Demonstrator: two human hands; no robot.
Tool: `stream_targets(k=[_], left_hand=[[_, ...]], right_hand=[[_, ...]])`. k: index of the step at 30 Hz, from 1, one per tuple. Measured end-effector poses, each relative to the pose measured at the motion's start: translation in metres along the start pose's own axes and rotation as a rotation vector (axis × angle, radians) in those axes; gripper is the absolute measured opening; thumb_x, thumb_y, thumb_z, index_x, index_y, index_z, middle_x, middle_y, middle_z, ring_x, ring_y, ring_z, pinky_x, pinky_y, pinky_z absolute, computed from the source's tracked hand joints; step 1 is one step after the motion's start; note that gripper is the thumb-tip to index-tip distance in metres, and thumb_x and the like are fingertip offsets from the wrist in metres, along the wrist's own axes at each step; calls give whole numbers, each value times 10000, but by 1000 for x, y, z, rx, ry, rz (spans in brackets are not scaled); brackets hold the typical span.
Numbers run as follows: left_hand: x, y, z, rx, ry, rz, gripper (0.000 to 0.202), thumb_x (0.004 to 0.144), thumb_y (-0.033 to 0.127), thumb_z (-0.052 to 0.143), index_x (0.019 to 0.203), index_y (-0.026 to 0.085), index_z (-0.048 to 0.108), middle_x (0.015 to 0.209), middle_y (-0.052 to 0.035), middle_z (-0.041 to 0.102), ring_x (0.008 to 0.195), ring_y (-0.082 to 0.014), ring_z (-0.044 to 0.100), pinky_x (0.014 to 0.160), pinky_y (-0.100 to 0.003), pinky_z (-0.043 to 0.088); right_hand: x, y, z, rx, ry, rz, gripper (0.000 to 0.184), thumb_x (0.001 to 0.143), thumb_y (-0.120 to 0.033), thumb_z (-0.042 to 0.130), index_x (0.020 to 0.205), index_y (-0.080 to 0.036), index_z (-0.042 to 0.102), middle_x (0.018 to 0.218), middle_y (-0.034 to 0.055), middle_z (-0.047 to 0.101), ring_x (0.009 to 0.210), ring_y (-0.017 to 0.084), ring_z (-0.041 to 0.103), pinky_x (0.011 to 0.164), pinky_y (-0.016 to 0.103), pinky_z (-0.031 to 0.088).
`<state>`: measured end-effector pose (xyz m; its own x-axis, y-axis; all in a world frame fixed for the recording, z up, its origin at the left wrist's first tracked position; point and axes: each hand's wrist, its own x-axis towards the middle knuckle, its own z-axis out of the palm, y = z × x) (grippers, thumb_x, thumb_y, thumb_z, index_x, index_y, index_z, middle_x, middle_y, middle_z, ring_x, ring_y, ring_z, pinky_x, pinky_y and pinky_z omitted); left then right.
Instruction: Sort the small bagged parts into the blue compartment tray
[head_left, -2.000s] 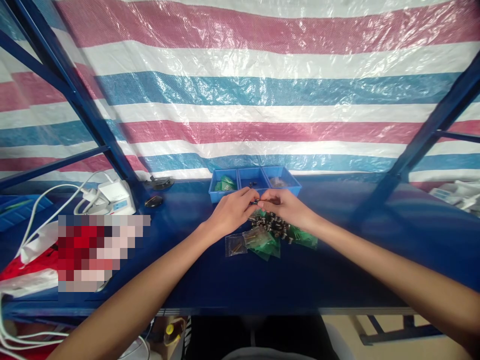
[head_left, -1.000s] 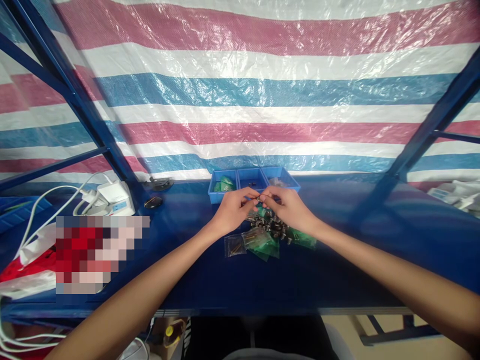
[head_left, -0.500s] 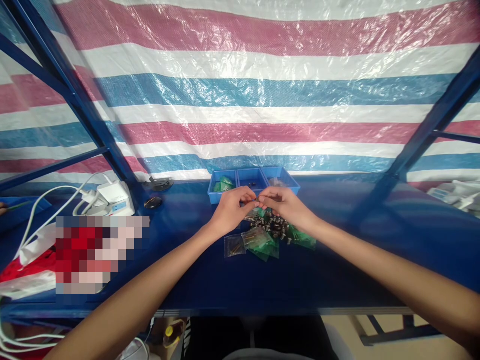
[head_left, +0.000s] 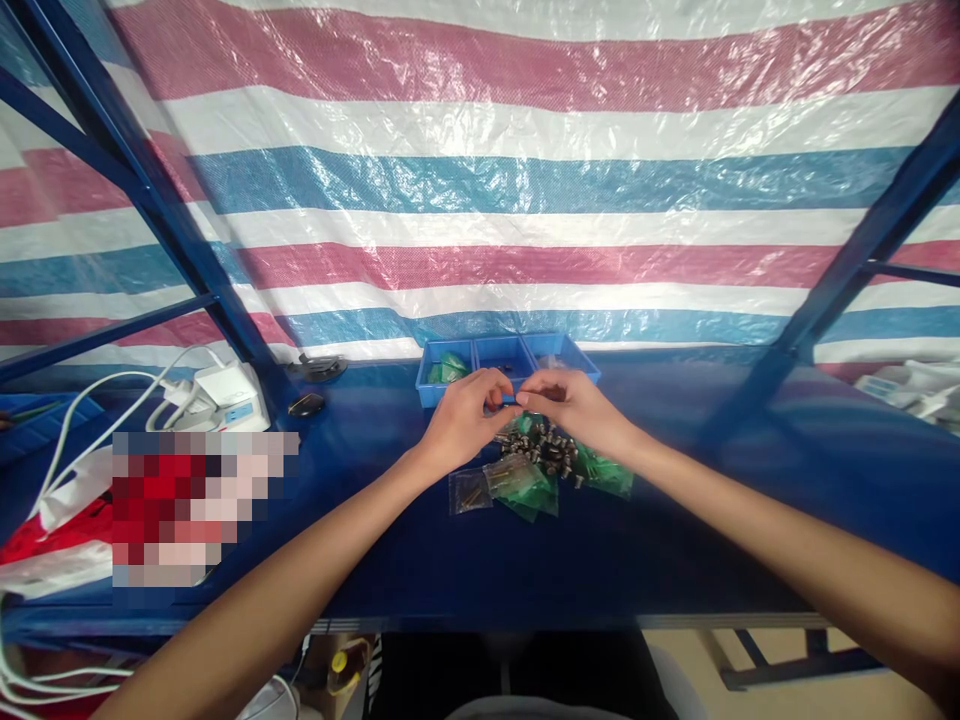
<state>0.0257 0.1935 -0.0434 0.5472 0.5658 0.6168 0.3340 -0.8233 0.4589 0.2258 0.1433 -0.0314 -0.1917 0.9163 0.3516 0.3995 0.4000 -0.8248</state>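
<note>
Holding left hand (head_left: 469, 415) and right hand (head_left: 574, 410) close together at the fingertips, over a heap of small metal parts (head_left: 553, 452) on the blue table (head_left: 465, 575). Impossible to tell either grip as closed or loose at this size. Hovering just in front of blue bins (head_left: 431, 393), near green packets (head_left: 611, 477) and a clear packet (head_left: 469, 492).

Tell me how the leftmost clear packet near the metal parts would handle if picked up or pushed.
The clear packet looks thin and see-through, so it is probably floppy. The slender brass-coloured pieces inside would likely shift and make it sag unevenly. Lying flat on the glossy blue table, it seems apt to slide rather than roll.
</note>
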Motion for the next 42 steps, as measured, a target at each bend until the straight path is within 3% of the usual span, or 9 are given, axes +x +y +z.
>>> stream_targets(k=[5,12,15,18,22,25,33,42], left_hand=[[-3,-4,-1,104,-58,11,125,961,210,573,1086,200,585,893,-8,574,754,-144,571,669,-272,444],[-4,-2,-1,171,-120,8,117,996,248,507,1042,193,600,998,-46,592,827,-166,617,681,-276,462],[-4,-3,-2,207,-152,-3,149,1001,276,516,1050,190,627,1014,-54,609,825,-174,625,689,-287,472],[-3,-3,-5,196,-263,-9,226,996,371,559,1071,197,681,1049,-60,638,759,-162,624,702,-304,486],[-1,1,-9,183,-418,-13,293,957,486,620,1048,236,745,1020,-45,653,778,-181,639,664,-296,456],[-1,2,-10,189,-420,-19,254,961,455,619,1017,253,761,944,-34,647,774,-185,634,647,-292,428],[-2,-5,-6,145,-404,10,213,990,341,556,942,218,723,865,-23,646,731,-164,619,659,-287,426],[-2,-2,-7,168,-437,64,278,1016,390,529,940,214,731,857,-33,631,739,-170,615,632,-289,400]], right_hand=[[14,8,-10,-425,191,-173,104,936,-263,597,925,-197,677,821,42,682,729,192,600,706,327,431],[37,39,-13,-690,270,-236,269,962,-155,452,1136,-174,656,1080,122,693,1007,294,597,888,419,455],[31,36,-11,-780,246,-286,348,994,-147,391,1249,-164,628,1166,154,645,1097,316,537,935,446,444],[18,23,-10,-825,173,-320,317,1014,-162,376,1170,-141,652,1115,170,614,1066,312,536,888,430,452],[0,8,-5,-852,-92,-196,212,996,-164,452,999,-165,664,991,139,621,902,269,576,698,359,432],[-9,7,1,-878,-206,-102,168,977,-148,496,928,-188,651,944,125,625,827,246,573,578,316,338],[-11,5,4,-924,-259,-44,129,939,-90,543,908,-200,603,930,121,635,862,264,591,544,314,294],[-10,4,6,-935,-255,-34,165,933,-77,522,823,-199,536,879,109,616,770,234,547,524,316,287]])
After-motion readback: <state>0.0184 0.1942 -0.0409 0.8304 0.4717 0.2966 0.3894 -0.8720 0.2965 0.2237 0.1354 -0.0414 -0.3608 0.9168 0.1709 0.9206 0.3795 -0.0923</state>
